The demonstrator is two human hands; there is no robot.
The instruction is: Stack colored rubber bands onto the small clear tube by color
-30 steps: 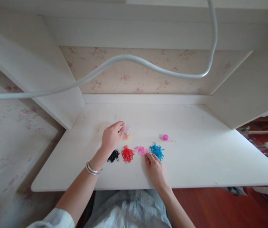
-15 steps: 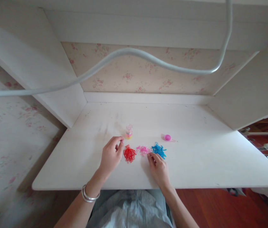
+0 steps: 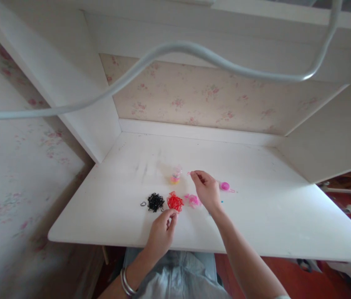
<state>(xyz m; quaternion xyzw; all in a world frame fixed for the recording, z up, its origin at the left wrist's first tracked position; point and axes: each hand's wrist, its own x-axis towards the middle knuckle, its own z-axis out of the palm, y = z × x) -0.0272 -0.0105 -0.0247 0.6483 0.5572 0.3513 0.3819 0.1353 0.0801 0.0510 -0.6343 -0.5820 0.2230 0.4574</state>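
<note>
My right hand (image 3: 206, 189) is raised over the desk, thumb and fingertips pinching a small pink rubber band (image 3: 189, 173) just right of the clear jar (image 3: 176, 175), which has pink and yellow in its lower part. My left hand (image 3: 162, 230) is closed in a pinch at the near edge of the red rubber bands (image 3: 175, 202); what it holds, if anything, is too small to make out. Black rubber bands (image 3: 155, 202) lie left of the red pile, with one loose band beside them. Pink rubber bands (image 3: 193, 201) lie to its right. My right hand and forearm cover most of the blue pile.
A round magenta object (image 3: 224, 186) with a pink loop lies right of my right hand. A thick white cable (image 3: 175, 47) crosses the upper view. The white desk (image 3: 256, 224) has side panels and a papered wall behind.
My right hand has risen from beside the pink pile toward the jar with a pink band. My left hand has moved down and right, uncovering the black bands. The camera view has shifted.
</note>
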